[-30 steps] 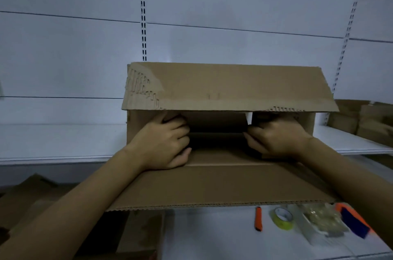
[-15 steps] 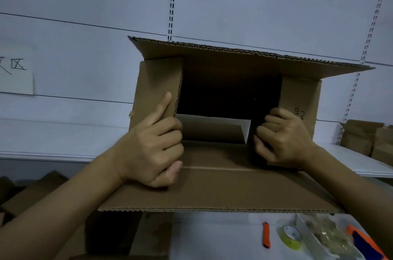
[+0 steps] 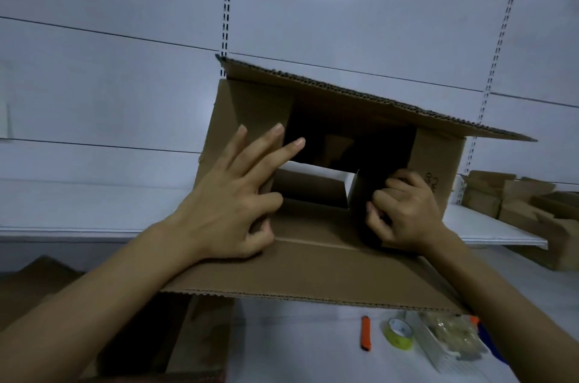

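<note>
The left hand (image 3: 232, 194) is pressing, fingers spread, on the left flap (image 3: 250, 107) of the cardboard box (image 3: 313, 273), which is lying on its side just ahead, mouth facing the person, long axis running left-right. The right hand (image 3: 404, 210) is curling round the right flap (image 3: 438, 163), so each of the 2 flaps is meeting its nearer hand.
</note>
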Available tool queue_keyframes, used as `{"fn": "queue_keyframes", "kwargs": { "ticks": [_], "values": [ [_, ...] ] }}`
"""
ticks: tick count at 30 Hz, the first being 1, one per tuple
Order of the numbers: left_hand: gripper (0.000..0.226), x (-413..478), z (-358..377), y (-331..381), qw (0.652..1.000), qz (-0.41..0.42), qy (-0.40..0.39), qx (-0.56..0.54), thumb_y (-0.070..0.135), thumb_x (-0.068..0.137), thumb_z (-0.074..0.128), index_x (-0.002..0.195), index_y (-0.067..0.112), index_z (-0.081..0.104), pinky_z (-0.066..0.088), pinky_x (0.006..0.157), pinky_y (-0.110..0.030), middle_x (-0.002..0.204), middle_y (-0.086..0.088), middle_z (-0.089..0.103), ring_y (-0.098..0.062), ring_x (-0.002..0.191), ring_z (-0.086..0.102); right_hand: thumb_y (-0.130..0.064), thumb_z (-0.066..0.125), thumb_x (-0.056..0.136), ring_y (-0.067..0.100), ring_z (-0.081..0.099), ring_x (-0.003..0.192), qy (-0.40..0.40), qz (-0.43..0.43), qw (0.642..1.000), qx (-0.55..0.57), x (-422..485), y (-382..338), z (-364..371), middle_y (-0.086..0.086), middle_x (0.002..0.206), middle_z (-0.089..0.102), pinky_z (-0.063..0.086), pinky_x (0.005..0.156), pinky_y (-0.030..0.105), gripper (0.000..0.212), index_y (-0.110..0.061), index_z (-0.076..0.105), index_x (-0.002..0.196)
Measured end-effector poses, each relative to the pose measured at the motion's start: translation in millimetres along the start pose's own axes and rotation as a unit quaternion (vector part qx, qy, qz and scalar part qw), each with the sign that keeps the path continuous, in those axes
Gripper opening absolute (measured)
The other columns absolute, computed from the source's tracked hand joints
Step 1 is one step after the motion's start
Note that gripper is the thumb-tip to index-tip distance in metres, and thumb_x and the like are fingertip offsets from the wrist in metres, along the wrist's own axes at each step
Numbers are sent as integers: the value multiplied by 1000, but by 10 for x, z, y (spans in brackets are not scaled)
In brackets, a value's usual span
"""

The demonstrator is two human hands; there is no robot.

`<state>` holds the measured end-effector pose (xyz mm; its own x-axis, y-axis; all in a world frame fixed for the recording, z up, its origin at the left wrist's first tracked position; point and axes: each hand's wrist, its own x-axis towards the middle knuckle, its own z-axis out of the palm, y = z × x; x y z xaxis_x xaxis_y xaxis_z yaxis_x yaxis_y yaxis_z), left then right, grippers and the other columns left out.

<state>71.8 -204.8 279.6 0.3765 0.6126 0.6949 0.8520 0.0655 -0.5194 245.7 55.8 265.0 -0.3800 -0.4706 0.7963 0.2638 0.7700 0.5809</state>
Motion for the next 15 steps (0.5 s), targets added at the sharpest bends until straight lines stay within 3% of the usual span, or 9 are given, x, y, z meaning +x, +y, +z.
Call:
{"fn": "queue_keyframes", "kwargs": {
  "ticks": [3, 5, 6, 8, 9, 10, 11, 13, 15],
  "values": [
    [31, -86, 50, 140, 997, -69, 16, -17, 23, 67, 52, 96, 16, 61, 11, 111, -66, 157, -15, 17, -38, 146, 6, -15, 52, 82, 23, 44, 43, 13, 3, 1000, 7, 19, -31, -2, 5, 46, 48, 41, 73, 33, 32, -10, 49, 50],
    [55, -197, 62, 217, 992, -109, 50, -50, 14, 72, 47, 127, 16, 47, 18, 109, -67, 158, -15, 11, -42, 145, 7, -15, 52, 82, 22, 44, 42, 24, 6, 1000, 16, 43, -78, 18, 5, 46, 49, 41, 73, 33, 32, -10, 50, 50],
    [66, -261, 58, 240, 984, -147, 64, -72, 9, 74, 46, 138, 17, 36, 29, 106, -65, 159, -15, 7, -43, 144, 13, -14, 51, 82, 21, 45, 42, 35, 8, 999, 27, 59, -110, 20, 5, 46, 49, 41, 73, 33, 33, -9, 51, 49],
    [83, -392, 44, 211, 950, -281, 86, -104, 0, 79, 50, 151, 20, 13, 53, 76, -47, 159, -16, 7, -42, 121, 50, -13, 50, 82, 21, 42, 41, 77, 16, 995, 57, 139, -180, -6, 6, 44, 46, 40, 73, 32, 35, -9, 49, 47],
    [89, -449, 41, 168, 924, -357, 83, -108, -1, 82, 54, 152, 21, 3, 50, 62, -39, 156, -20, 18, -35, 98, 61, -13, 48, 82, 20, 40, 41, 103, 26, 992, 74, 210, -211, -24, 7, 44, 44, 39, 72, 32, 36, -8, 48, 47],
    [91, -505, 45, 116, 900, -417, 66, -107, -1, 85, 55, 152, 21, -2, 45, 61, -37, 150, -23, 32, -34, 87, 62, -13, 47, 83, 19, 39, 41, 126, 40, 987, 88, 297, -235, -37, 8, 44, 43, 38, 71, 31, 37, -8, 47, 47],
    [88, -565, 49, 61, 886, -449, 47, -106, 0, 87, 53, 153, 21, -2, 46, 69, -39, 144, -22, 41, -37, 90, 61, -14, 46, 84, 19, 39, 42, 143, 56, 984, 93, 382, -258, -40, 9, 44, 44, 37, 71, 31, 37, -7, 47, 47],
    [80, -678, 38, -36, 886, -449, 33, -113, -2, 88, 50, 153, 23, 9, 45, 86, -41, 143, -16, 46, -39, 106, 58, -15, 45, 86, 20, 38, 44, 163, 95, 979, 81, 494, -288, -20, 10, 45, 46, 35, 71, 31, 38, -6, 47, 49],
    [79, -764, -18, -114, 898, -419, 15, -136, -4, 87, 49, 151, 29, 18, 44, 87, -36, 138, -13, 52, -37, 108, 57, -15, 45, 88, 17, 35, 46, 172, 143, 973, 61, 488, -272, 16, 9, 45, 44, 34, 71, 31, 39, -7, 46, 50]
  ]
}}
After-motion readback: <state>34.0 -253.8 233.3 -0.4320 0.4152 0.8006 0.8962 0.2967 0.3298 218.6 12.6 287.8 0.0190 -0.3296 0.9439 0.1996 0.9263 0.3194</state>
